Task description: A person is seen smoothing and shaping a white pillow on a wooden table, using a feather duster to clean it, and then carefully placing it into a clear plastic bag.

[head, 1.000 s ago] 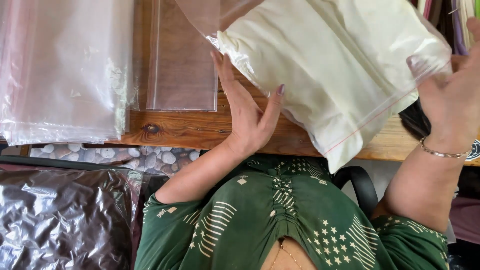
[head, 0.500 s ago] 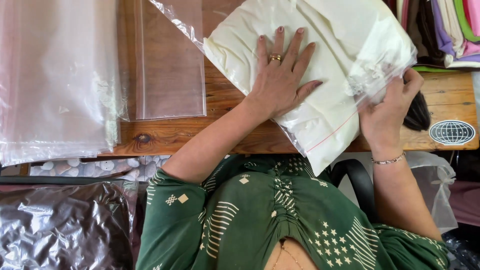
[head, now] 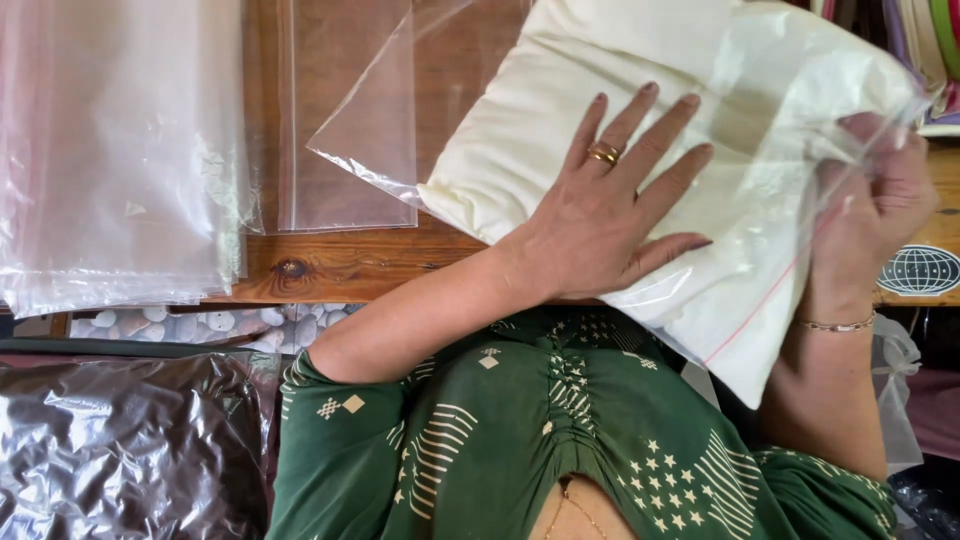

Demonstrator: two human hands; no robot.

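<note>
The left hand (head: 600,225) lies flat with fingers spread on the cream cloth in a clear bag (head: 740,150) on the wooden worktop (head: 350,262). The right hand (head: 875,215) has its grip clamped on the bag's open edge, seen through the plastic.

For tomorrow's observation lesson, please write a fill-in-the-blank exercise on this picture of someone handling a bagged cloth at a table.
1. The left hand presses flat on a folded cloth of ____ colour.
2. The cloth sits inside a clear ____ bag.
3. The right hand grips the bag at its open end, and its wrist bears a thin ____.
4. The bag rests on a ____ table.

Missing words: cream; plastic; bracelet; wooden
</note>
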